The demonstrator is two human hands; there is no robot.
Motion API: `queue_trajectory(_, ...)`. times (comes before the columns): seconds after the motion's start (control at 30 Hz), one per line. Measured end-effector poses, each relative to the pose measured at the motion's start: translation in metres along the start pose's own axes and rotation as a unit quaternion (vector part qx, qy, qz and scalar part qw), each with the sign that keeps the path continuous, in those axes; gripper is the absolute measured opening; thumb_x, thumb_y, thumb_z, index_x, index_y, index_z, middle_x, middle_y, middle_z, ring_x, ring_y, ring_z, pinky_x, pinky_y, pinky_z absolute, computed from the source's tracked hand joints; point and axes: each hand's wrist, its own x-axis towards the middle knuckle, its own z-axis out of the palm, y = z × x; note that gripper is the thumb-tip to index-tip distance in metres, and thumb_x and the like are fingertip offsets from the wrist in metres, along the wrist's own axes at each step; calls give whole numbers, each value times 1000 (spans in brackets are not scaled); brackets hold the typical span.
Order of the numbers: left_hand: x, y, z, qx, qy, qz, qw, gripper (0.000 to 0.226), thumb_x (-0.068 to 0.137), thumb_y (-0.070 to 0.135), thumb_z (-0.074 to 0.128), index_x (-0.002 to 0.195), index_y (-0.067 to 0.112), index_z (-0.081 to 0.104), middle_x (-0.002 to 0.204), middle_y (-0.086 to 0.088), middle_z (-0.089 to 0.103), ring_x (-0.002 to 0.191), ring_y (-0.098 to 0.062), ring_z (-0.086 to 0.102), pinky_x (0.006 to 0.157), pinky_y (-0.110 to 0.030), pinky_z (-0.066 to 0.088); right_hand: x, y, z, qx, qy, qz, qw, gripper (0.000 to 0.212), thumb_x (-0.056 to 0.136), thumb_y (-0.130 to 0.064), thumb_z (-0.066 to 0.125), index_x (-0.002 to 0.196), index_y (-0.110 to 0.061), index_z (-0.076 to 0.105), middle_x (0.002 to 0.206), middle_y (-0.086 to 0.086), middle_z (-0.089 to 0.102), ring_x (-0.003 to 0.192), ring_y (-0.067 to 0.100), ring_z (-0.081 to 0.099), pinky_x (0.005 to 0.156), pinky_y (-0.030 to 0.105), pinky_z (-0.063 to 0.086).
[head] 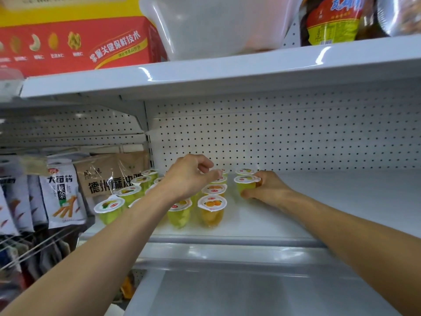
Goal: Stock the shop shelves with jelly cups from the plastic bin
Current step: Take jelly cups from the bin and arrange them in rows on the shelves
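Open shelf right of jelly cups (snack bags, seemingly, leftward)

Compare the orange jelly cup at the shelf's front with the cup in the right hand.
The orange jelly cup holds orange jelly; the held cup holds yellow-green. The orange jelly cup stands free near the front edge; the held cup sits farther back, gripped by the right hand. Both stand upright on the shelf with white lids.
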Motion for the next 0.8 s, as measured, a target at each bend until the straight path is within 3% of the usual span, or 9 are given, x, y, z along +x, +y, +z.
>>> queue_trajectory(0.2, -2, -6, -1, 8, 10, -6, 1000, 38, 82, 51, 69, 109, 24, 68, 97, 10, 67, 89, -14, 61, 82, -34, 53, 10, 5, 5, -7, 2, 1, 1000, 32, 74, -3, 75, 72, -28, 56, 66, -13, 58, 59, -1, 50, 45, 5, 35)
queue_trajectory(0.53, -3, -2, 5, 44, 19, -2, 999, 33, 84, 47, 68, 107, 24, 69, 98, 10, 69, 91, -12, 62, 84, -31, 51, 16, 6, 3, -76, -7, 14, 997, 24, 72, -15, 77, 81, -26, 58, 74, -8, 60, 64, 4, 53, 49, 15, 37)
queue_trajectory(0.67, -8, 1, 4, 98, 38, 10, 994, 30, 85, 48, 66, 107, 28, 68, 97, 12, 68, 93, -13, 62, 85, -34, 52, 6, 3, -6, -153, -2, 25, 988, 46, 76, -28, 75, 114, -14, 53, 100, -1, 60, 84, 11, 57, 58, 21, 41)
queue_trajectory(0.8, -22, 8, -1, 117, 62, 21, 991, 26, 85, 48, 65, 103, 29, 69, 95, 13, 69, 89, -12, 63, 83, -34, 53, -16, -6, -20, -252, -1, 2, 968, 57, 84, -34, 69, 128, -9, 43, 113, 6, 57, 98, 21, 56, 83, 34, 50)
